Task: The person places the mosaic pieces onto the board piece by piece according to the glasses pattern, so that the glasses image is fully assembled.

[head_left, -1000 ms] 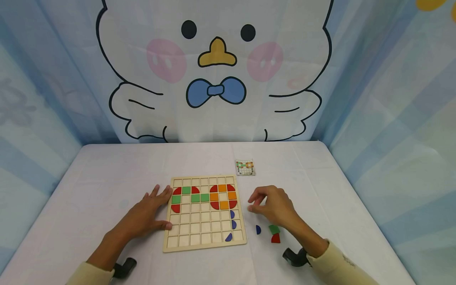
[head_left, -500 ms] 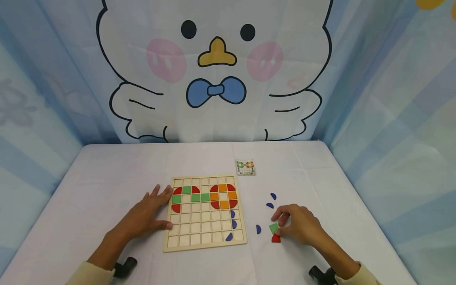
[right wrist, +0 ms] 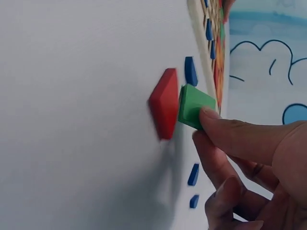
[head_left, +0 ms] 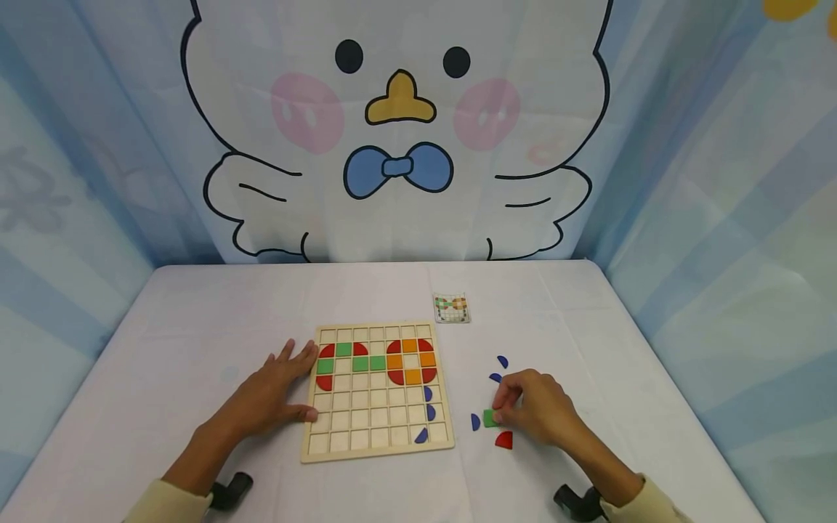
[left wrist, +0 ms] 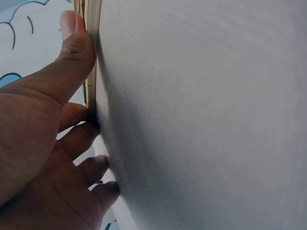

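Observation:
A wooden grid board [head_left: 378,420] lies on the table, with red quarter-circle, green square, orange square and blue half-circle tiles set in some of its cells. My left hand [head_left: 271,392] rests at the board's left edge, fingers spread, thumb on the rim in the left wrist view. To the right of the board, my right hand [head_left: 539,410] pinches a green square tile [right wrist: 194,106] between thumb and index finger. Beside that tile lies a loose red quarter-circle tile [head_left: 504,440]. A blue half-circle tile [head_left: 475,422] sits between the board and the right hand.
Two more blue half-circle tiles lie beyond the right hand, the farther blue tile [head_left: 502,362] in plain view. A small pattern card [head_left: 452,308] lies past the board's far right corner. A printed curtain [head_left: 399,218] stands behind the white table [head_left: 229,319].
My right hand has moved right from beside the board, leaving two blue half-circles exposed on the table. It has taken hold of the green square and shifted it left. The left hand stays put.

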The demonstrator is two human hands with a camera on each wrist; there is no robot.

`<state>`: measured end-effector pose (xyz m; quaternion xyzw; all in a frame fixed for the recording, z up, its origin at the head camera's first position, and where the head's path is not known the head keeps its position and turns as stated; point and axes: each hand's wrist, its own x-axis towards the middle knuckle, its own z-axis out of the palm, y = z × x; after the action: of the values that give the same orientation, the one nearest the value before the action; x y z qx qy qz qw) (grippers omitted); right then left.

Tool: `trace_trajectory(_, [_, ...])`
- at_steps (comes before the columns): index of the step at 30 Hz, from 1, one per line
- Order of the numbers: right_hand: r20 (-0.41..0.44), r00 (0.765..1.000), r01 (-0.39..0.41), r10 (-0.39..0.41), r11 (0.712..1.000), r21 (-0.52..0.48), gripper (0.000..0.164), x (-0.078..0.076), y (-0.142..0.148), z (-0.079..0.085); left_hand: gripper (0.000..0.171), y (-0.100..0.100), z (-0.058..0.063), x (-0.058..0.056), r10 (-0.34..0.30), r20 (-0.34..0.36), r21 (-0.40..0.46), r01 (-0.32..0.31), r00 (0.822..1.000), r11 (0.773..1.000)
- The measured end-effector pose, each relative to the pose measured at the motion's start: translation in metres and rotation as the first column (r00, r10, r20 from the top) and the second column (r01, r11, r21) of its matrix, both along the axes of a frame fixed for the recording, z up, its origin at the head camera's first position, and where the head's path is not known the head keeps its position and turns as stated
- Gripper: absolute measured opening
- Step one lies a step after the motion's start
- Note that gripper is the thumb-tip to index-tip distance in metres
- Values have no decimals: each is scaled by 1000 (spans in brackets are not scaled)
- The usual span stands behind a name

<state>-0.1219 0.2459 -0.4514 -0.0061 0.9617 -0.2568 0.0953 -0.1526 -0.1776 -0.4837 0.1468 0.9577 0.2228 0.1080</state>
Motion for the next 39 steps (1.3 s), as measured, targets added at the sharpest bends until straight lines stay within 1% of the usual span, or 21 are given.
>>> trace_trajectory(7, [-66, 998, -8, 2, 996, -89, 22, -12, -28, 6, 118, 0, 1, 0, 4, 2, -2, -4, 1000, 1000])
trace_trajectory(13, [-99, 995, -28, 13, 987, -158, 21, -23, -56, 9, 118, 1, 0, 0, 4, 6, -9, -4, 1000, 1000])
trace_trajectory(17, [-121, 992, -69, 45, 977, -203, 19, -29, -76, 11, 118, 1, 1, -1, 2, 8, -9, -2, 1000, 1000])
trace_trajectory(21, [-147, 984, -135, 103, 964, -231, 18, -37, -96, 12, 117, 1, 1, 0, 2, 9, -13, -2, 1000, 1000])
trace_trajectory(25, [-162, 973, -199, 163, 949, -243, 18, -45, -119, 11, 117, 1, 2, 0, 3, 8, -10, -3, 1000, 1000])
trace_trajectory(33, [-166, 950, -301, 266, 922, -243, 19, -60, -163, 2, 115, 0, 2, 0, -11, 1, -4, 11, 1000, 1000])
trace_trajectory(37, [-167, 938, -334, 303, 918, -213, 20, -68, -180, -3, 116, -1, 1, -1, -14, 1, 3, 14, 1000, 1000])
trace_trajectory(39, [-169, 935, -340, 311, 922, -187, 21, -70, -187, -5, 116, -2, 0, -1, -14, 1, 7, 14, 1000, 1000])
